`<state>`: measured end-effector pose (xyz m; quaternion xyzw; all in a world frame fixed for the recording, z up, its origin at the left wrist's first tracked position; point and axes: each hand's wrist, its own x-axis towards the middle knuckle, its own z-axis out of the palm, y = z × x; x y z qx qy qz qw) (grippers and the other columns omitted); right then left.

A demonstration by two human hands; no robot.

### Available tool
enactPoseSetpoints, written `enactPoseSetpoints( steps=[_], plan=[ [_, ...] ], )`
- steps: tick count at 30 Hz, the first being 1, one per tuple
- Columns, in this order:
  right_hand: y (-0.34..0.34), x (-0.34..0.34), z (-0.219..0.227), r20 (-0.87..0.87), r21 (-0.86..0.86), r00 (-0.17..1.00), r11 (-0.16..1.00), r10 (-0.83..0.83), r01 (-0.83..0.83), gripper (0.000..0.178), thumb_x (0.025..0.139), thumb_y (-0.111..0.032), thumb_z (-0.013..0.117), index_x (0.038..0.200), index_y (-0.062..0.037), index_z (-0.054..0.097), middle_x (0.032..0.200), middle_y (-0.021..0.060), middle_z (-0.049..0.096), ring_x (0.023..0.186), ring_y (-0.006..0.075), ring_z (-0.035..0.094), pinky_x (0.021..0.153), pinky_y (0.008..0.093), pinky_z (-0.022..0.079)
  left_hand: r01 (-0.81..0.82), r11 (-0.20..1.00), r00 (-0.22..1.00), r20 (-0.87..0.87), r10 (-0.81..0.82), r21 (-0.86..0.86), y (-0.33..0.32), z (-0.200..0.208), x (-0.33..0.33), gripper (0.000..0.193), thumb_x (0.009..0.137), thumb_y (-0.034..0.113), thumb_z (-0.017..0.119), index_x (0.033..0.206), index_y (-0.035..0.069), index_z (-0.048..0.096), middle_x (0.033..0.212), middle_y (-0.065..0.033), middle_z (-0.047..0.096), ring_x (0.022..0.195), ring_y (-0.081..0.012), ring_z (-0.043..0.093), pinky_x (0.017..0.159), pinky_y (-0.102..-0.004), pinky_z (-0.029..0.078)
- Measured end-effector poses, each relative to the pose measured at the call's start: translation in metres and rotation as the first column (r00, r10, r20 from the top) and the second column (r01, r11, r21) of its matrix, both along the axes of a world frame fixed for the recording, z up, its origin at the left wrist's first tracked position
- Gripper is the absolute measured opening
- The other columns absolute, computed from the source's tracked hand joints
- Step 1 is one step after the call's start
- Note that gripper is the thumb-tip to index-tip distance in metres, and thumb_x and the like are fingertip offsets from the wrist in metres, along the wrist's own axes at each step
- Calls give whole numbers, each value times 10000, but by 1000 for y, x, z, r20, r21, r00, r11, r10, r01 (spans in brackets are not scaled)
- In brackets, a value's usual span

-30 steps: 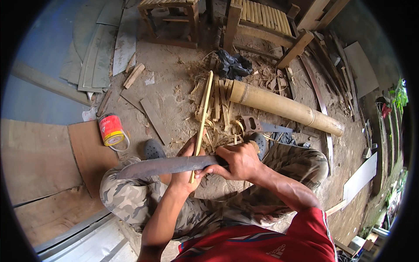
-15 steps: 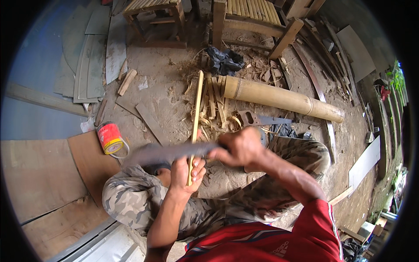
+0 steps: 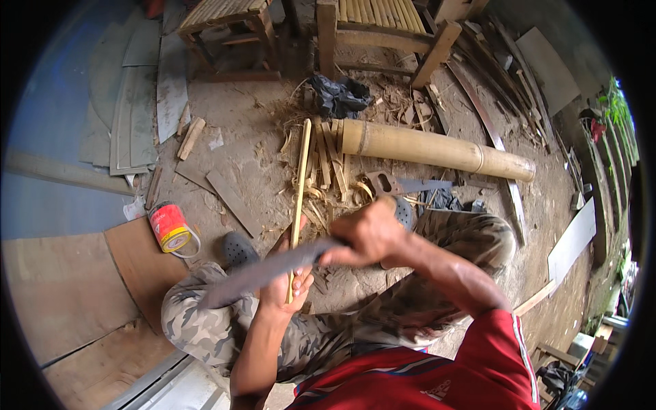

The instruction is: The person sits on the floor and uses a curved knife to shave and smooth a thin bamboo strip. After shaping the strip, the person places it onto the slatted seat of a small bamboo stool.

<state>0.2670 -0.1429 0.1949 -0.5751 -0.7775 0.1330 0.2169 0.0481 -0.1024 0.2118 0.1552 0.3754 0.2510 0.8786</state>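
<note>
My left hand (image 3: 279,292) is closed round the lower end of a thin bamboo strip (image 3: 301,171), which points away from me. A machete (image 3: 256,270) with a broad, dark, slightly curved blade is in the fist of my right hand (image 3: 369,236); its handle is hidden in the fingers. The blade lies across the strip just above my left fingers, with its tip out over my left knee. Motion blurs the blade a little. Beyond the strip, several split bamboo pieces (image 3: 330,154) and curled shavings (image 3: 318,210) lie on the ground.
A thick bamboo pole (image 3: 437,148) lies to the right, with a handsaw (image 3: 410,184) on its near side. On the left stands a red and yellow can (image 3: 169,229). Bamboo-slat seats (image 3: 383,17) and a black plastic bag (image 3: 338,96) are at the back.
The machete has swung so that its tip drops nearer to me, and my right hand has shifted slightly left. My left hand still grips the strip, a little lower and further left.
</note>
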Motion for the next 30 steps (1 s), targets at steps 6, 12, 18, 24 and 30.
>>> enactPoseSetpoints(
  steps=[6,12,18,24,30],
  plan=[
    [7,5,-8,91,-188,989,974,-113,129,706,868,-780,435,734,-135,688,475,25,552,356,156,462,373,387,385,-69,996,989,131,75,-56,8,1,0,462,1063,224,356,1502,86,319,627,19,417,395,-45,366,321,-172,342],
    [23,27,-10,61,-6,974,976,-219,220,701,911,-746,388,721,-149,702,441,-1,496,340,150,452,339,379,376,11,998,999,43,-9,-58,-2,3,-3,450,1074,275,350,1499,128,345,592,20,397,376,-59,356,324,-177,316],
    [8,4,-4,68,-70,988,987,-137,142,707,910,-763,353,744,-175,710,422,24,482,336,147,430,334,350,357,-32,993,999,40,37,-113,6,-1,6,448,1072,289,351,1493,137,357,577,36,381,367,-55,344,313,-190,320],
    [32,69,-26,-20,-101,908,904,-418,414,756,931,-755,298,678,-150,676,410,-17,439,324,121,398,328,339,362,39,997,995,97,-33,-60,-2,8,-2,459,1069,290,363,1499,131,349,578,31,385,371,-55,372,315,-193,335],
    [10,21,-14,65,112,993,990,-99,91,736,923,-755,323,647,-158,654,397,3,428,319,163,364,342,351,321,18,998,999,-25,-20,-53,3,7,5,462,1072,293,358,1496,109,353,556,37,383,351,-48,350,307,-178,316]
  ],
)
